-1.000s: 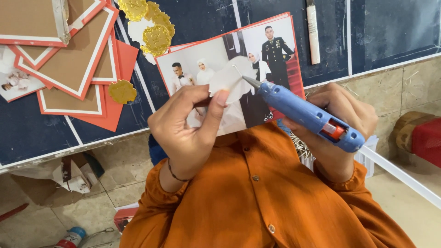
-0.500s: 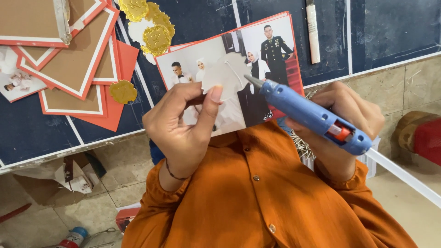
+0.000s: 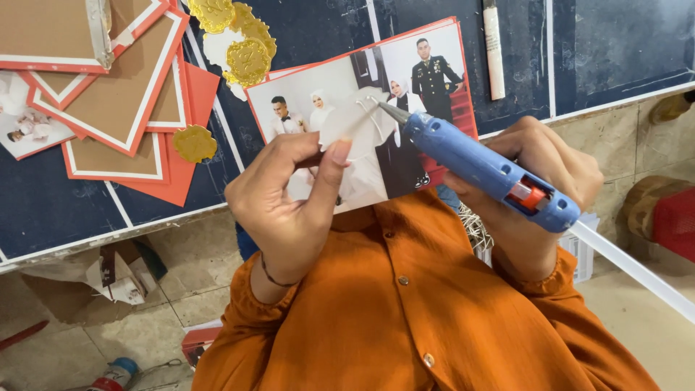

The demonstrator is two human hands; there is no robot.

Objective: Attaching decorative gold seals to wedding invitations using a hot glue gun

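Blue glue gun [image 3: 483,168] in right hand [image 3: 539,199], nozzle touching left hand's [image 3: 289,206] cutout [image 3: 355,123]

A dark blue work surface [image 3: 304,29] crossed by thin white lines. At far left lie stacked brown card frames [image 3: 108,94] with white and red borders, overlapping one another. Just right of them rest gold embossed seals [image 3: 246,58]; a single gold seal [image 3: 194,143] lies nearer. A red-edged photo print [image 3: 347,108] lies centrally. A white glue stick [image 3: 494,51] lies far right of it.

Craft workshop: card frames [image 3: 108,108], gold seals [image 3: 246,61], tiled floor [image 3: 145,318].
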